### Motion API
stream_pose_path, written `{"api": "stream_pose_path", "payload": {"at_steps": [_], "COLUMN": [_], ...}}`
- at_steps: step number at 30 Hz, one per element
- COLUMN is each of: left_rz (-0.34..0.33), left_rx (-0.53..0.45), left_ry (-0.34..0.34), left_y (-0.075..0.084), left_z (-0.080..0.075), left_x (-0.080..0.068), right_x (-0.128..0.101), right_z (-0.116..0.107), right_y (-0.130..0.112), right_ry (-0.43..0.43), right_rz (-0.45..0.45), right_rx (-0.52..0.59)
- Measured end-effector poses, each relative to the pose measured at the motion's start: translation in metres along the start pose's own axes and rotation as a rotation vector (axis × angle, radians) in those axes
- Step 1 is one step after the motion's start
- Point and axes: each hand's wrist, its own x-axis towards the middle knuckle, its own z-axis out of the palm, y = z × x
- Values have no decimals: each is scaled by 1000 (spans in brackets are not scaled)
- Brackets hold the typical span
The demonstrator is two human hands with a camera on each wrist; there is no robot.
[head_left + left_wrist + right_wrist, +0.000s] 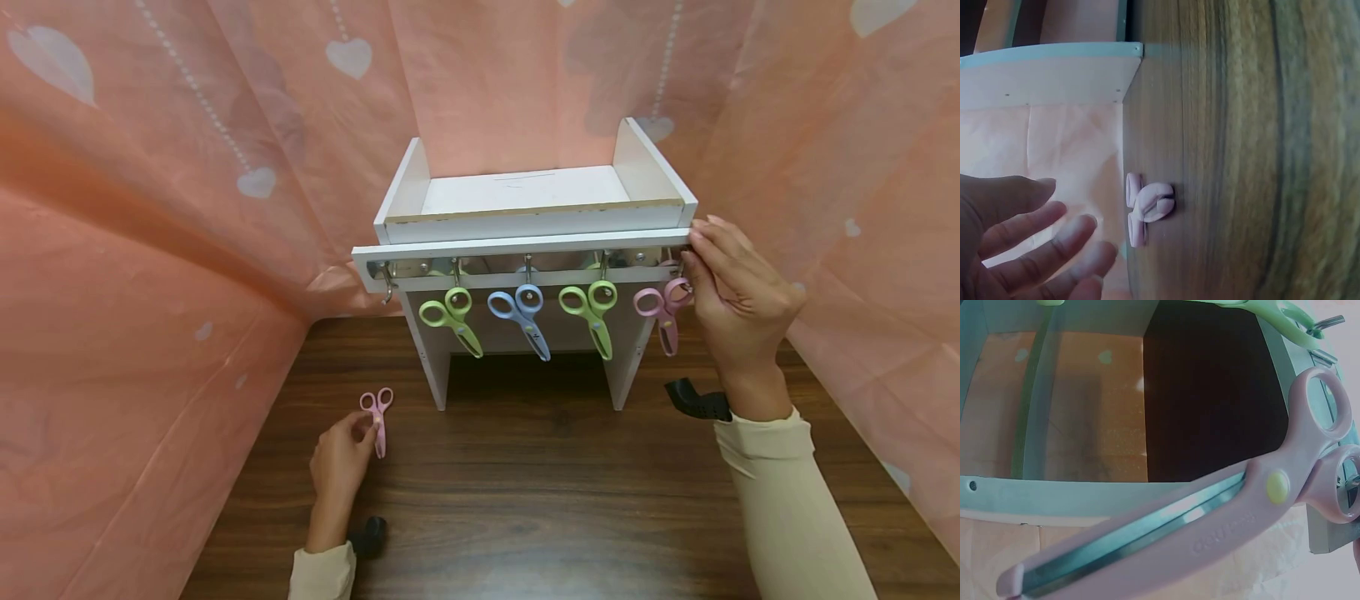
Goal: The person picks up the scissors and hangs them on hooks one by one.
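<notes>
My left hand (341, 458) is beside small pink scissors (380, 437) lying on the wooden table. In the left wrist view its fingers are loosely spread, apart from those scissors (1147, 206). At the right end of a white hook board (517, 237), my right hand (742, 292) grips the board, fingers over the top edge and thumb in front. Right next to the thumb hang other pink scissors (667, 325), large in the right wrist view. Blue scissors (532, 329) hang mid-board between two green pairs, a left one (453, 321) and a right one (597, 325).
A metal hook (387, 283) sits at the board's left end. Behind the board stands a white shelf unit (645, 158) with two side panels reaching the wooden table (525, 492). Pink curtains (150, 333) with hearts surround the table on the left, back and right.
</notes>
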Motion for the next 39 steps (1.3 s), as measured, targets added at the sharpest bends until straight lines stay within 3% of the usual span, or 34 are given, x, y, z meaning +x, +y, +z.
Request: {"api": "stream_pose_path", "payload": {"at_steps": [10, 21, 39], "left_rz": [-22, -29, -22], "left_rx": [86, 76, 67], "left_ry": [-51, -153, -181], "left_y": [2, 0, -4], "left_z": [0, 0, 12], "left_x": [3, 9, 7], "right_x": [2, 2, 1], "right_z": [1, 2, 1], "right_y": [2, 3, -1], "right_ry": [-1, 5, 8], "right_rz": [-4, -2, -5], "right_rx": [-21, -32, -3]}}
